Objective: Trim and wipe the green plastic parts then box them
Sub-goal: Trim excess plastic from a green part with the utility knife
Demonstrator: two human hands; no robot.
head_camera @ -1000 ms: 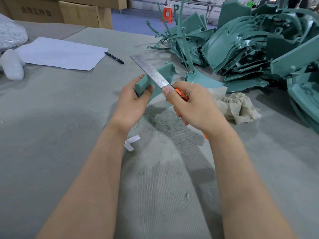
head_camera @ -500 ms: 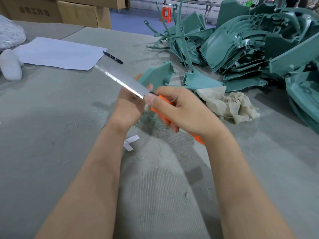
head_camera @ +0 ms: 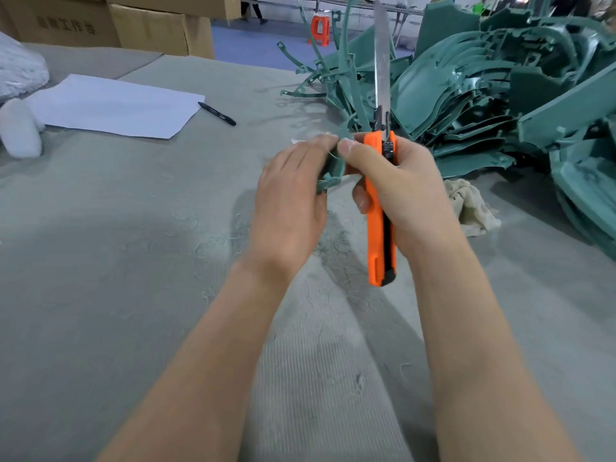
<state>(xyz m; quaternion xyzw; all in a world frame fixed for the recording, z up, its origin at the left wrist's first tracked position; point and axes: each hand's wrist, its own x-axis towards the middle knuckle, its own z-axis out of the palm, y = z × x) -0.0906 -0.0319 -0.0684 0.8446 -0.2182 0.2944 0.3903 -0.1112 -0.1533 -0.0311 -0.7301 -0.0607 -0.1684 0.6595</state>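
Holding a long blade close to my own fingers

My right hand (head_camera: 410,195) is curled round the orange-handled utility knife (head_camera: 380,235), its long steel blade pointing to the far side. That thumb also touches the small green moulded plastic part (head_camera: 330,170), which my left hand (head_camera: 290,201) pinches just above the grey felt-covered table (head_camera: 133,261). With this much blade out, I judge that a slip while I turn the part could nick my left fingers or snap the blade. The part looks matte teal and thin-walled, and is mostly hidden.

grey felt-covered table (head_camera: 100,261) w/ cardboard boxes (head_camera: 150,25) at far left, blue floor (head_camera: 253,45) & orange stool (head_camera: 320,28) beyond
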